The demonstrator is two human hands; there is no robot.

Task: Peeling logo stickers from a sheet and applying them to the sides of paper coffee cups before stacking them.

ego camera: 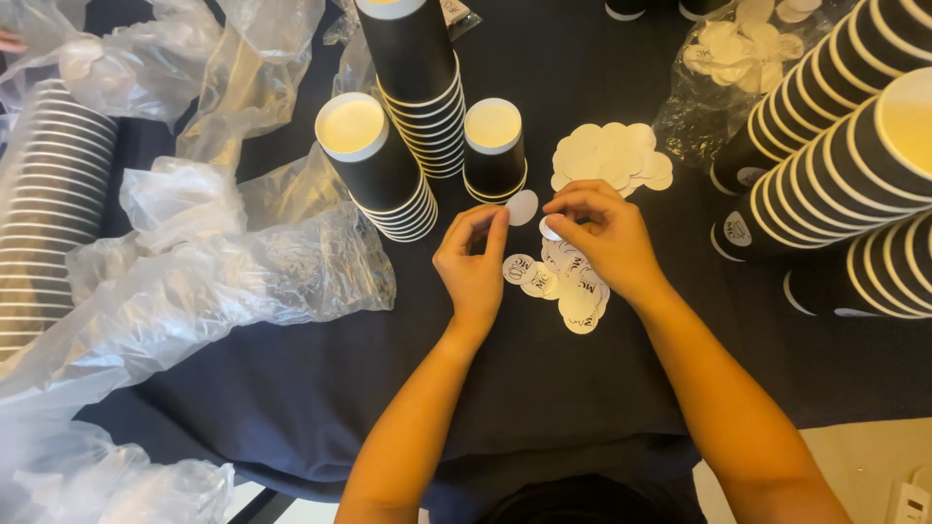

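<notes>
The right hand pinched a small round white sticker between thumb and fingertips, just above the pile of printed stickers. The left hand, fingers loosely curled and holding nothing, hovered just left of that pile, below a blank white disc

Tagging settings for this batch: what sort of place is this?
Probably a makeshift packing table, perhaps for a café or event: stacked black paper cups, piles of round stickers, and loose plastic wrapping on a dark cloth.
</notes>
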